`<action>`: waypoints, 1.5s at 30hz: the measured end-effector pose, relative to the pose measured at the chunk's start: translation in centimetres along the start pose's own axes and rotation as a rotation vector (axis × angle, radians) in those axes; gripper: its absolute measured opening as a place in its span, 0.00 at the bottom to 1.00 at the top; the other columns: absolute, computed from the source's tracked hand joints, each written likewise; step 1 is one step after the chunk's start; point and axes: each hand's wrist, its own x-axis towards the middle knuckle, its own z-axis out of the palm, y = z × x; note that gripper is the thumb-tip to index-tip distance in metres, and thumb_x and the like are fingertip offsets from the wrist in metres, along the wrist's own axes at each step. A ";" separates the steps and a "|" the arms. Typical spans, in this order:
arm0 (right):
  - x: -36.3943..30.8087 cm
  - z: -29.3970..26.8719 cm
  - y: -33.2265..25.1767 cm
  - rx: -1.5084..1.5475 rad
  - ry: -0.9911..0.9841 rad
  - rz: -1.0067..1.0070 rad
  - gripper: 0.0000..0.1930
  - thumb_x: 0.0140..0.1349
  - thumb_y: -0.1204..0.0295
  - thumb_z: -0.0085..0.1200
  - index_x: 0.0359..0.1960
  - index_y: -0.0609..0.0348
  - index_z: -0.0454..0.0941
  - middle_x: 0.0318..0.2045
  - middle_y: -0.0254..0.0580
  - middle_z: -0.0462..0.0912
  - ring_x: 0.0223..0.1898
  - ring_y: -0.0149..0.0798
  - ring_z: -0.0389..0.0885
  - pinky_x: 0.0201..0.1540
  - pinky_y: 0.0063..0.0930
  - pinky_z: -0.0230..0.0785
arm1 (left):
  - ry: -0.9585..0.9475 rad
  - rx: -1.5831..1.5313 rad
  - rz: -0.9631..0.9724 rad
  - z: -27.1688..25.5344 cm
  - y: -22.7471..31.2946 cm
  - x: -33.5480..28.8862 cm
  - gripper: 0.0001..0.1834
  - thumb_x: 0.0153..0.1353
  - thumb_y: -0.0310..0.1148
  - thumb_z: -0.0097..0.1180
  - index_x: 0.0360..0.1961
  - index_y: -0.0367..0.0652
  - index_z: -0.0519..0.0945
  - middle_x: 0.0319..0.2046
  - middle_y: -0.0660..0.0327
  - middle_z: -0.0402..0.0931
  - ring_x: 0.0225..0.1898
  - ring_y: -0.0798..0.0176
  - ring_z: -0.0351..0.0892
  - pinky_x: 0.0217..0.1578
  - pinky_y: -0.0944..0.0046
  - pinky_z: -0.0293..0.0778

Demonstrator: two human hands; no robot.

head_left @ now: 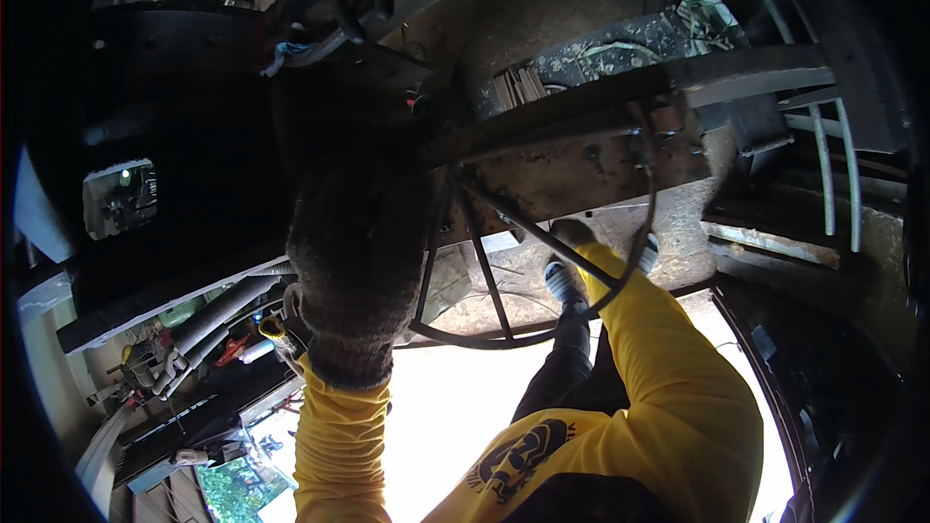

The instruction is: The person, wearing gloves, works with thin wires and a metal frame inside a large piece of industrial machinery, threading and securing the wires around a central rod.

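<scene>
A rusted vehicle underbody fills the view overhead, a dark metal crossbar running across it. The left hand, in a grey knitted glove, reaches up against the crossbar's left end; its grip cannot be made out. The right hand, yellow-sleeved, rests beneath a thin black cable, its grip equally hidden.

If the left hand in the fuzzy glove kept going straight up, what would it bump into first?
Probably the dark metal underside right above the left hand; the glove already looks pressed to it, though the dark hides the exact spot.
</scene>
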 end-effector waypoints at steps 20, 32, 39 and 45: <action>-34.0 -12.7 -4.1 1.265 0.039 0.301 0.10 0.64 0.67 0.59 0.33 0.62 0.83 0.23 0.40 0.82 0.21 0.36 0.80 0.28 0.30 0.75 | -0.025 0.446 0.176 -0.1 0.6 0.8 0.16 0.67 0.47 0.54 0.39 0.48 0.85 0.39 0.55 0.84 0.43 0.46 0.83 0.43 0.48 0.79; -44.2 -10.7 -11.3 0.212 0.755 -0.282 0.06 0.61 0.71 0.59 0.37 0.57 0.85 0.33 0.37 0.81 0.33 0.34 0.81 0.35 0.29 0.74 | 0.014 0.433 0.099 -1.4 2.2 -0.6 0.17 0.67 0.49 0.53 0.42 0.48 0.82 0.42 0.51 0.83 0.49 0.44 0.81 0.47 0.45 0.78; -50.6 -11.7 -21.2 1.050 0.845 -0.171 0.08 0.67 0.71 0.59 0.35 0.64 0.85 0.29 0.35 0.84 0.32 0.28 0.80 0.36 0.23 0.72 | -0.089 0.472 0.064 -0.7 0.7 0.0 0.26 0.68 0.56 0.52 0.56 0.50 0.81 0.55 0.50 0.81 0.57 0.45 0.79 0.59 0.48 0.73; -51.5 -16.0 -23.4 1.207 0.795 -0.743 0.33 0.71 0.54 0.56 0.66 0.68 0.65 0.39 0.48 0.84 0.41 0.40 0.85 0.49 0.34 0.77 | -0.004 0.325 0.195 -1.0 0.5 0.0 0.23 0.67 0.54 0.53 0.53 0.49 0.80 0.51 0.48 0.81 0.53 0.42 0.81 0.55 0.47 0.76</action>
